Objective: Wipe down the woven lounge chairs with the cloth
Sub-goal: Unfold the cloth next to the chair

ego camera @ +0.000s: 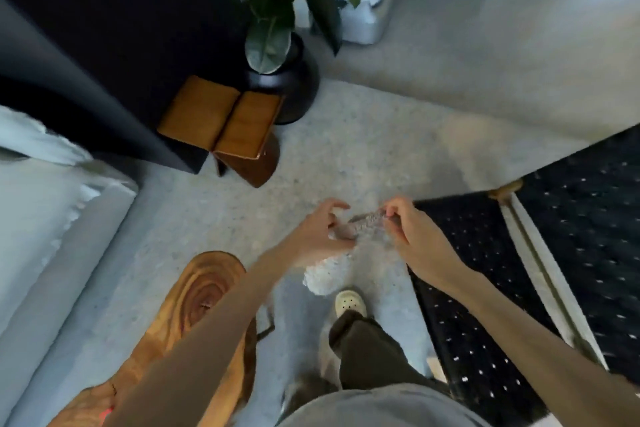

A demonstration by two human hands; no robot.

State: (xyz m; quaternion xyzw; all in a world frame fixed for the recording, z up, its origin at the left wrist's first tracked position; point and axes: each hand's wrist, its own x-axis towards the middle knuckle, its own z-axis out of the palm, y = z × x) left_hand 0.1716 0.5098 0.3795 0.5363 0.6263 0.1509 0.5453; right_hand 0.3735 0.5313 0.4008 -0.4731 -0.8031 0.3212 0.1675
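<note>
A pale, fluffy cloth hangs in front of me above the speckled floor, held between both hands. My left hand grips its left side with curled fingers. My right hand pinches the cloth's top right edge. A dark woven lounge chair with small white flecks and a pale wooden frame stands on my right, just beside my right hand. The frame is blurred by motion.
A live-edge wooden side table is at lower left, next to a pale sofa. A brown wooden stool and a black pot with a leafy plant stand ahead. My foot in a pale shoe is on the floor.
</note>
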